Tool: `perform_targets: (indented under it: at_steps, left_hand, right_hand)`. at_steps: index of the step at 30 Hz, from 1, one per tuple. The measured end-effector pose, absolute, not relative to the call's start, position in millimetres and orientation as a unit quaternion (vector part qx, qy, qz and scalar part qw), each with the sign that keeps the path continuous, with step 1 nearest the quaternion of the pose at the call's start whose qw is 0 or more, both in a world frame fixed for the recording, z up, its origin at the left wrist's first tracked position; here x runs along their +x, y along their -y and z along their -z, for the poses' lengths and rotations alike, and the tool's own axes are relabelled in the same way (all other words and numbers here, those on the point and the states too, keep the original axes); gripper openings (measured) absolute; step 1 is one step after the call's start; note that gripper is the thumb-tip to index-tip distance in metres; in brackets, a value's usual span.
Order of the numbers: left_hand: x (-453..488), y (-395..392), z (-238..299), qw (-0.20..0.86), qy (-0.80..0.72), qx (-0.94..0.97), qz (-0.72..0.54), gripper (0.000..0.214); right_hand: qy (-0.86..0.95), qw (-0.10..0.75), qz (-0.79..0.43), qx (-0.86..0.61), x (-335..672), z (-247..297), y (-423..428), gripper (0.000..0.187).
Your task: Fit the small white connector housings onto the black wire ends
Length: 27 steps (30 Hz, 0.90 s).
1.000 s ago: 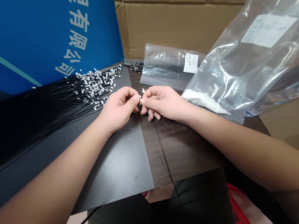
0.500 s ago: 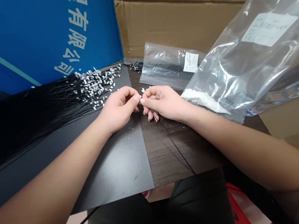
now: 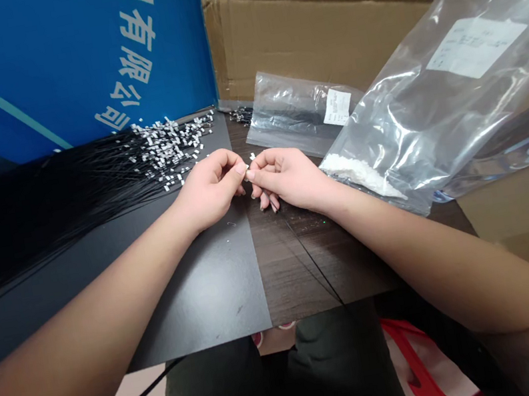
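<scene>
My left hand (image 3: 212,190) and my right hand (image 3: 287,181) meet fingertip to fingertip above the dark tabletop. Between the left thumb and forefinger is a small white connector (image 3: 245,169), mostly covered by the fingers. The right thumb and forefinger are pinched against it. A thin black wire (image 3: 316,262) runs from under my right hand towards the table's front edge; its tip is hidden by the fingers. Just behind the right fingers lies a loose white piece (image 3: 252,157). To the left spreads a bundle of black wires (image 3: 55,192) with white connectors (image 3: 167,148) on their ends.
Behind my right hand lies a clear bag of dark wires (image 3: 291,116). A larger clear bag (image 3: 412,112) holding small white pieces (image 3: 362,175) leans on the right. A blue panel (image 3: 44,66) and a cardboard box (image 3: 316,20) stand behind the table (image 3: 199,290).
Both hands stay almost in place, fingertips still together. The view has shifted slightly, and more of the wire shows at the table's front edge.
</scene>
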<state>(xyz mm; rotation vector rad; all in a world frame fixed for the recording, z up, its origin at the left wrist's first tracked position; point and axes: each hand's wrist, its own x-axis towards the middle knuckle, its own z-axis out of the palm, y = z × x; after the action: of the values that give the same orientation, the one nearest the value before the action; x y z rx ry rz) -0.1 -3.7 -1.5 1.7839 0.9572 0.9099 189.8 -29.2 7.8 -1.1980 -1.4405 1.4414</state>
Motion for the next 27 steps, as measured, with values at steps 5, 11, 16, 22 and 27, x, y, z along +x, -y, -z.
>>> perform_targets:
  at_steps: [5, 11, 16, 22, 27]
  left_hand:
    - [0.6, 3.6, 3.1, 0.444, -0.397, 0.714, -0.368, 0.031]
    - [2.3, 3.1, 4.9, 0.441, -0.402, 0.714, -0.366, 0.021]
    - [2.1, 2.3, 6.1, 0.441, -0.401, 0.715, -0.366, 0.021]
    - [1.2, 4.5, 2.6, 0.442, -0.406, 0.712, -0.365, 0.027]
    - [1.2, 4.5, 1.4, 0.456, -0.4, 0.702, -0.373, 0.026]
  right_hand:
    - [0.56, 0.39, -0.568, -0.46, 189.9, -6.4, 28.7, 0.023]
    - [0.543, 0.406, -0.574, -0.459, 189.2, -4.2, 28.9, 0.019]
    - [0.531, 0.416, -0.58, -0.458, 189.0, -2.3, 27.4, 0.016]
    - [0.519, 0.415, -0.583, -0.467, 188.5, -5.7, 29.6, 0.015]
    - [0.518, 0.4, -0.594, -0.468, 190.7, -7.1, 30.4, 0.023]
